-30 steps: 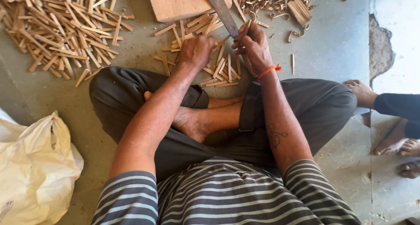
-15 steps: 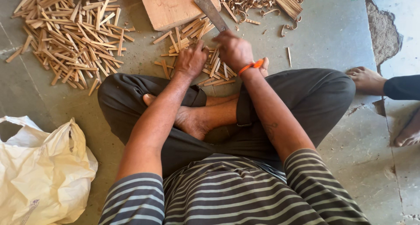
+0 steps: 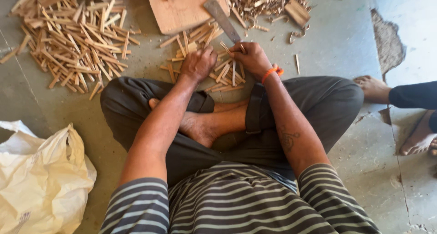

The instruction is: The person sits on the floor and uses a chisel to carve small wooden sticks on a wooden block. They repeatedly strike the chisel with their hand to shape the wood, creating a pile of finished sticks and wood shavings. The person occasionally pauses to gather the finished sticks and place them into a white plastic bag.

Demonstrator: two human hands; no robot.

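Right hand grip clenched on flat metal blade, left hand closed over small wooden sticks

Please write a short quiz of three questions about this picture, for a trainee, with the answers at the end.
1. True or false: the right hand holds a flat blade.
2. What is the left hand nearest to? A) the white bag B) the small sticks in front of the legs C) the wooden board
3. On which side of the person lies the big stick pile?

Key:
1. True; the blade points up toward the board.
2. B; the hand is down among those sticks.
3. On the person's left, beyond the knee.
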